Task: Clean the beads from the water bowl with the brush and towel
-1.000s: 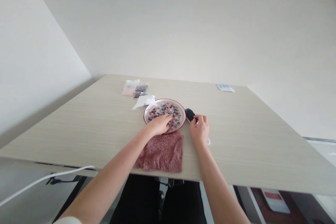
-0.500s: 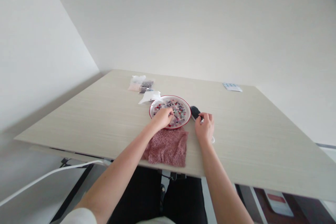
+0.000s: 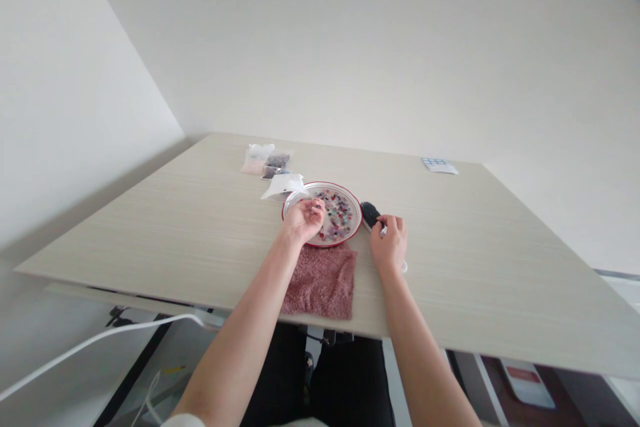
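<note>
A white plate with a red rim [image 3: 361, 221] holds many small coloured beads [image 3: 340, 210]. Over its left side is my left hand [image 3: 306, 217], turned palm up with the fingers curled in; small dark beads seem to show among them. My right hand [image 3: 390, 243] grips a brush with black bristles [image 3: 370, 214], which lies on the table right beside the plate. Most of the brush's handle is hidden under that hand. A folded pink cloth [image 3: 323, 283] lies in front of the plate, by the near table edge.
White paper or an opened packet [image 3: 284, 184] touches the plate's far left rim. Behind it are clear bags of pale and dark beads [image 3: 265, 160]. A blue-and-white packet [image 3: 439, 166] lies at the far right of the table [image 3: 475, 253]. A white cable [image 3: 100, 344] hangs at lower left.
My left hand has turned from palm down, fingers in the beads, to palm up, lifting slightly leftward. My right hand stays on the brush. The view shifts slightly.
</note>
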A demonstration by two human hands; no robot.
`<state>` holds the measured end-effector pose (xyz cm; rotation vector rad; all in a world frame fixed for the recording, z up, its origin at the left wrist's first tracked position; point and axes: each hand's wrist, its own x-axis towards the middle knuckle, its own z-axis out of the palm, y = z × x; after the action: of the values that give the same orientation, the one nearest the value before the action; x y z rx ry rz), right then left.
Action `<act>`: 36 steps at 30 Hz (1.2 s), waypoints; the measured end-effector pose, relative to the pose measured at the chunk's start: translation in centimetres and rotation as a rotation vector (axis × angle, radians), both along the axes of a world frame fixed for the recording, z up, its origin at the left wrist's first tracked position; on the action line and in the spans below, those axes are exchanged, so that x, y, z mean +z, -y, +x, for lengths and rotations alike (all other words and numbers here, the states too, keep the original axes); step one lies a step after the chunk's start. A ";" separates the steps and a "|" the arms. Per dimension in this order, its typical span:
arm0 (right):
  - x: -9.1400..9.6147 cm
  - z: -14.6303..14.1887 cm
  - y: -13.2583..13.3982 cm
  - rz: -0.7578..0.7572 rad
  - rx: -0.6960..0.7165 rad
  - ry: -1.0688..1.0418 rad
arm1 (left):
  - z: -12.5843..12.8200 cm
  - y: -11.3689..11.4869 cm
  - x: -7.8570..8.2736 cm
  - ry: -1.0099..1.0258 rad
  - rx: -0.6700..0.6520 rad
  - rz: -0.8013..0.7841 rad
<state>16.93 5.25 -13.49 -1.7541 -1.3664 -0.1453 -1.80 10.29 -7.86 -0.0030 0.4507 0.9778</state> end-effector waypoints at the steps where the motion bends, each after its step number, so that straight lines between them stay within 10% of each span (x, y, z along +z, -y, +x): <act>1: 0.0 0.0 0.0 -0.001 0.000 0.000 | 0.1 0.0 -0.1 0.082 -0.007 -0.031; 10: -0.1 0.0 0.0 -0.013 0.008 -0.008 | 1.1 0.2 -0.8 0.478 -0.020 -0.048; 36: 0.2 -0.2 1.1 -0.367 -0.060 0.069 | 0.8 0.1 -1.3 0.040 -0.015 -0.071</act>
<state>16.76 4.15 -13.30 -2.1113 -1.4598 0.0151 -1.03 10.23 -9.16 -0.0835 0.4476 0.9452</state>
